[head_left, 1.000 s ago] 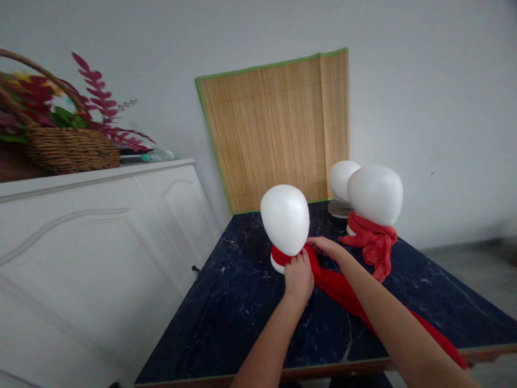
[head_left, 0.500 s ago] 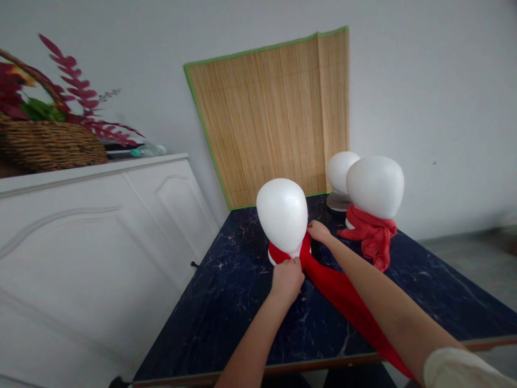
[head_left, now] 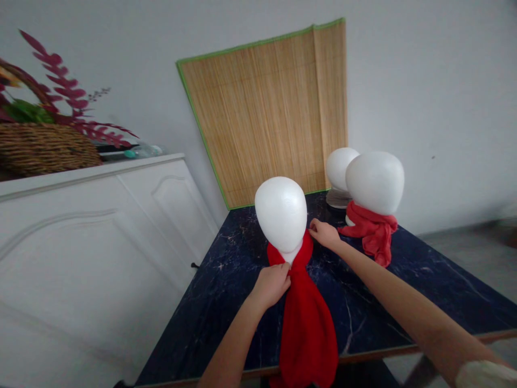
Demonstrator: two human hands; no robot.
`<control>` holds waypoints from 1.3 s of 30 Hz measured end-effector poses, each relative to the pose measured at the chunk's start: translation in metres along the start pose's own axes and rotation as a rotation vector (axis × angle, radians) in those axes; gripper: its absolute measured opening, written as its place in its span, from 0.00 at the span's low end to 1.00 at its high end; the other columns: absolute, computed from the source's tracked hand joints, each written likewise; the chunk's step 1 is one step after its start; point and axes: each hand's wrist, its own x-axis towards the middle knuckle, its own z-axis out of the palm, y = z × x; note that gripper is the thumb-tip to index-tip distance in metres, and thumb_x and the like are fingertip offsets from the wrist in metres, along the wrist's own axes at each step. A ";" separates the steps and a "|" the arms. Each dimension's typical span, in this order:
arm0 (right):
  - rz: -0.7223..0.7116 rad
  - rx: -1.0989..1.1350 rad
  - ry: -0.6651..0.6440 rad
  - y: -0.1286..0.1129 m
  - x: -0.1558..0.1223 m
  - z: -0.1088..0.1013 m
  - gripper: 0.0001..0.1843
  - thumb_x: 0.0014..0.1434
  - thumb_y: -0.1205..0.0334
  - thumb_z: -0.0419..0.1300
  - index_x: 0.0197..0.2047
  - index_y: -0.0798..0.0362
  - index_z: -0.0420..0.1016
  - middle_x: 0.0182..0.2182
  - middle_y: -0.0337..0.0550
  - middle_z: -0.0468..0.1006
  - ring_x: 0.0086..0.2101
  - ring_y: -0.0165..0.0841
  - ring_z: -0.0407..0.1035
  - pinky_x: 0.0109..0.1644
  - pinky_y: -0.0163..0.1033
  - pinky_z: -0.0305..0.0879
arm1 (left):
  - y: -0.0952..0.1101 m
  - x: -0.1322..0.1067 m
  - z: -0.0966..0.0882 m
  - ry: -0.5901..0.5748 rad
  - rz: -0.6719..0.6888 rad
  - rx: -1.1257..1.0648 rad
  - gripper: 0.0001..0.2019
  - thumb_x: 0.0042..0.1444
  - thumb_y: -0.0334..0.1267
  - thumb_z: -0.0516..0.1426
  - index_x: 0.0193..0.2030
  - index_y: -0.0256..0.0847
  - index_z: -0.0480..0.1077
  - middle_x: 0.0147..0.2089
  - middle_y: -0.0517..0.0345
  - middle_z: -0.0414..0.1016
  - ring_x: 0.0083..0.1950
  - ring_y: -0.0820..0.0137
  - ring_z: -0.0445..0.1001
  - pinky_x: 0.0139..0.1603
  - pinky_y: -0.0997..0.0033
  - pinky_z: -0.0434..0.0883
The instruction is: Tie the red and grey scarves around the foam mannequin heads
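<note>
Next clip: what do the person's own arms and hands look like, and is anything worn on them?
Both forearms are bare. The left hand and right hand show no gloves, rings or watch. Only a pale, cream-coloured sleeve shows on the right arm, at the picture's bottom corner. No sleeve shows on the left arm.

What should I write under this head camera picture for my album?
Two hands drape a red scarf round a white foam head.
</note>
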 end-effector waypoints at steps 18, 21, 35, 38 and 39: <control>-0.584 -0.394 -0.100 -0.002 -0.052 -0.010 0.13 0.64 0.72 0.48 0.49 0.56 0.68 0.42 0.52 0.75 0.42 0.40 0.72 0.40 0.38 0.65 | -0.031 -0.016 -0.010 -0.143 0.060 -0.263 0.10 0.64 0.37 0.42 0.43 0.43 0.63 0.46 0.53 0.73 0.46 0.65 0.73 0.46 0.69 0.66; -0.510 -0.412 -0.073 0.021 -0.045 -0.018 0.16 0.65 0.72 0.45 0.53 0.57 0.66 0.43 0.53 0.75 0.42 0.41 0.72 0.38 0.39 0.65 | -0.055 -0.029 -0.018 -0.229 0.036 -0.333 0.09 0.64 0.40 0.43 0.41 0.44 0.63 0.45 0.55 0.73 0.46 0.66 0.71 0.48 0.70 0.65; -0.305 -0.355 -0.089 0.054 -0.005 -0.037 0.13 0.62 0.71 0.53 0.46 0.49 0.74 0.39 0.47 0.74 0.35 0.34 0.72 0.34 0.35 0.61 | -0.192 -0.036 -0.031 -0.395 -0.312 -0.259 0.10 0.51 0.38 0.51 0.39 0.43 0.69 0.31 0.61 0.72 0.35 0.66 0.71 0.39 0.71 0.65; -0.231 -0.317 -0.096 0.060 -0.001 -0.040 0.15 0.59 0.74 0.53 0.45 0.50 0.75 0.36 0.47 0.75 0.32 0.34 0.71 0.33 0.35 0.63 | -0.202 -0.041 -0.035 -0.274 -0.414 -0.172 0.10 0.50 0.36 0.52 0.40 0.44 0.70 0.31 0.58 0.72 0.37 0.61 0.71 0.43 0.64 0.65; -0.220 -0.296 -0.101 0.060 -0.001 -0.039 0.16 0.59 0.75 0.53 0.45 0.50 0.75 0.35 0.47 0.75 0.32 0.35 0.72 0.33 0.36 0.64 | -0.201 -0.042 -0.036 -0.209 -0.436 -0.151 0.10 0.51 0.35 0.52 0.40 0.44 0.71 0.33 0.55 0.73 0.41 0.58 0.71 0.46 0.61 0.65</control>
